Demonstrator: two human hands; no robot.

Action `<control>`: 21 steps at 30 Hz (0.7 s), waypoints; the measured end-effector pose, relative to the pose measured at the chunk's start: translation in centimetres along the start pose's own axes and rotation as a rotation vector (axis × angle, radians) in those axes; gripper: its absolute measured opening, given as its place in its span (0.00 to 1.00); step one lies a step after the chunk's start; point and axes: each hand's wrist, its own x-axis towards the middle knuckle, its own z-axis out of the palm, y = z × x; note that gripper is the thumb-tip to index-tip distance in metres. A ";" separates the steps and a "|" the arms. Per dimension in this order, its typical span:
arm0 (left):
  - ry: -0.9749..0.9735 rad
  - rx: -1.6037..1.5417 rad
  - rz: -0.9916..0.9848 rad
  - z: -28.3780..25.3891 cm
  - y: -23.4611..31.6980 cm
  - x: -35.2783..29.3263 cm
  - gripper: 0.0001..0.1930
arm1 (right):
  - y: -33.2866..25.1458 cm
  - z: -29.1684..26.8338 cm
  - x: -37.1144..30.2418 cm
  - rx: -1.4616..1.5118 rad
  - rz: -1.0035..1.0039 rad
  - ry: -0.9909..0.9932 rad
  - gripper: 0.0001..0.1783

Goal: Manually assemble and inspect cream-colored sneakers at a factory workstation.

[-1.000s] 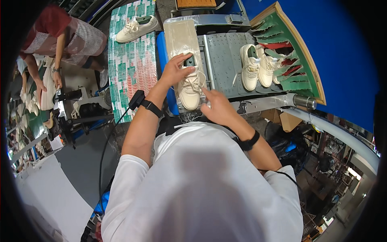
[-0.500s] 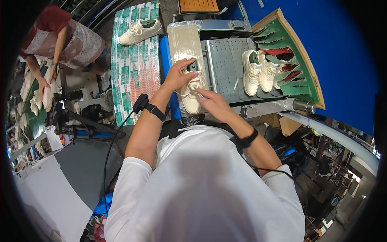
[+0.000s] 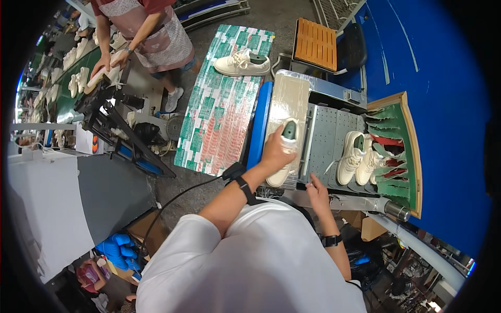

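A cream lace-up sneaker point(image 3: 290, 133) with a dark green insert in its opening rests toe toward me on a plastic-wrapped tan board point(image 3: 292, 94). My left hand point(image 3: 276, 155) is closed round its middle, thumb across the top, hiding most of the laces. Off the shoe, to its right, my right hand point(image 3: 318, 193) is raised beside the near edge of the metal conveyor point(image 3: 323, 141), its fingers slightly apart and holding nothing. Another cream sneaker point(image 3: 241, 62) lies on a green-and-white patterned board point(image 3: 206, 125) at the left.
Several cream sneakers point(image 3: 350, 159) stand on the conveyor by a wood-framed opening with torn green flaps point(image 3: 389, 180). A metal roller end point(image 3: 397, 211) juts out at the near right. Beyond is a slatted wooden seat point(image 3: 315, 44). At far left a co-worker point(image 3: 148, 31) handles a shoe.
My right hand has left the laces and moved right, away from the sneaker. My left hand has shifted from the shoe's opening onto its middle. The whole view has swung left.
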 end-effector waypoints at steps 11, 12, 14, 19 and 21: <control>-0.090 -0.786 -0.515 -7.3 -6.7 6.3 0.26 | 3.2 0.1 -0.5 0.115 0.127 -0.026 0.33; -0.101 -0.787 -0.509 -8.4 -5.2 7.4 0.26 | 1.8 -0.5 -0.8 0.157 0.173 -0.080 0.33; 0.113 -0.266 -0.067 -11.3 -0.6 11.1 0.31 | 4.4 0.3 -1.1 0.214 0.103 0.024 0.32; 0.408 0.351 0.599 -17.2 5.5 26.1 0.30 | 5.6 0.8 -2.5 0.273 0.324 -0.040 0.32; 0.492 0.546 0.730 -18.9 3.4 33.0 0.32 | 4.6 0.5 -3.2 0.273 0.386 -0.082 0.32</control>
